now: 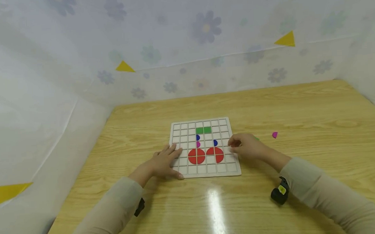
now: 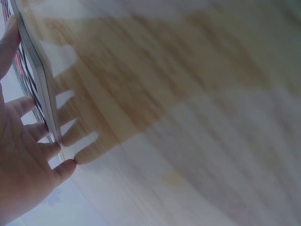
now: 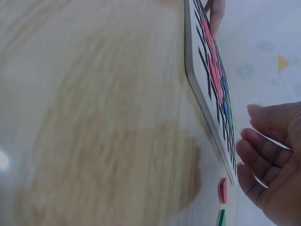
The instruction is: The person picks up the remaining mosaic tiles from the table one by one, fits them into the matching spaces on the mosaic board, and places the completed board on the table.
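Observation:
A white grid board (image 1: 191, 170) lies on the table, bearing flat coloured pieces. Two green squares (image 1: 203, 130) sit near its top. Below them are blue half-discs (image 1: 215, 143) and a magenta one (image 1: 198, 144). Lower down, a full red disc (image 1: 196, 156) stands beside a red disc (image 1: 219, 155) lacking its lower left quarter. My left hand (image 1: 165, 162) rests spread on the board's left edge. Over the right edge hovers my right hand (image 1: 247, 146), fingers loosely bent; the right wrist view shows nothing between thumb and fingers.
To the right lie a loose magenta piece (image 1: 275, 135) and a green piece (image 1: 256, 138) partly hidden by my right hand. The right wrist view shows a red piece (image 3: 223, 190) beside the board. White flowered sheeting (image 1: 185, 78) encloses the wooden table (image 1: 137, 133).

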The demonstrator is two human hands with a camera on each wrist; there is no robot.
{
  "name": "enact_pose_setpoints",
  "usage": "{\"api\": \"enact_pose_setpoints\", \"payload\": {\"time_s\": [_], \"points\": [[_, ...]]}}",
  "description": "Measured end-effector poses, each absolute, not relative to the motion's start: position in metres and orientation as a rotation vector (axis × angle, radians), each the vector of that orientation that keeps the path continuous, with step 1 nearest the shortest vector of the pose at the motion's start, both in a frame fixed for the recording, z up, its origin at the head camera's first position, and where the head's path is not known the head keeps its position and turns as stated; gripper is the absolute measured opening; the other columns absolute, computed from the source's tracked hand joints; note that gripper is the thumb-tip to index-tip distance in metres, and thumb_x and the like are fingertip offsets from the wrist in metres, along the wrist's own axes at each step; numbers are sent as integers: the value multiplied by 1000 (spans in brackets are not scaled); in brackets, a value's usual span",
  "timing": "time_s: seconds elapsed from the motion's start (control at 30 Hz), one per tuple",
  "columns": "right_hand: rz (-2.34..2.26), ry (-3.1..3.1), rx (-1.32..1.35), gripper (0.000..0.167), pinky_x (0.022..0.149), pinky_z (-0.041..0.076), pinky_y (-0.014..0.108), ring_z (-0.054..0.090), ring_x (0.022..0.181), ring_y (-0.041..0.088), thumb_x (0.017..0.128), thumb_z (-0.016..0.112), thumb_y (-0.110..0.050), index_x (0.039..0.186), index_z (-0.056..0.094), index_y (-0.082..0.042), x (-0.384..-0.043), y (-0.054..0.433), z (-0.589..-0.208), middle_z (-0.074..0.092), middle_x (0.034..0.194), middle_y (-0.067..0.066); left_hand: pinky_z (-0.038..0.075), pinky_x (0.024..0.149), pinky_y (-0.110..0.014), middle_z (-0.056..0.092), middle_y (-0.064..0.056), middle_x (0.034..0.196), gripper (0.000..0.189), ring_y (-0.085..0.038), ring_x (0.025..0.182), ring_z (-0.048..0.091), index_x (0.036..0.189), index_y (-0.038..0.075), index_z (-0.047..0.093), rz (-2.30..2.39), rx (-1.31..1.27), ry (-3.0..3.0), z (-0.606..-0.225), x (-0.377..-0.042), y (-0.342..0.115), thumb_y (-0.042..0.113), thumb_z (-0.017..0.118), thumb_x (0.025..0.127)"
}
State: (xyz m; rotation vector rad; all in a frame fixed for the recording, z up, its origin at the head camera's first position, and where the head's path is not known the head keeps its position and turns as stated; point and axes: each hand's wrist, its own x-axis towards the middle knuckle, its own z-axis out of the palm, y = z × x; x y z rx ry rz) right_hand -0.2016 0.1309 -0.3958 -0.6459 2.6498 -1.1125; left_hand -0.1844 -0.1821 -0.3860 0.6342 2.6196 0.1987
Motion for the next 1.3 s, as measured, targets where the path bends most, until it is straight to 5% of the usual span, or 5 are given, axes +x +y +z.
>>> {"api": "enact_pose_setpoints", "payload": {"time_s": [0.63,1.0,1.3], "points": [[-1116,2748,-619,17,73,42,39,54,82,25,77,63,-5,91,59,3,-209,156,-396,59,85,9,11,96,-51,2,-9,144,95,-29,129,-3,139,17,15,204,619,2623,-384,-183,-179,57,61,66],[-1062,2743,-534,29,75,40,40,51,91,27,78,64,-14,102,57,0,-216,170,-400,56,102,15,13,95,-52,3,-11,143,94,-30,128,-2,139,15,17,207,639,2625,-383,-182,-178,56,61,67],[-981,2829,-571,31,76,37,47,50,92,33,75,66,-15,100,59,2,-219,173,-401,57,98,17,12,95,-51,2,-10,143,94,-30,128,-2,139,16,16,207,635,2626,-385,-183,-179,57,61,67]]}}
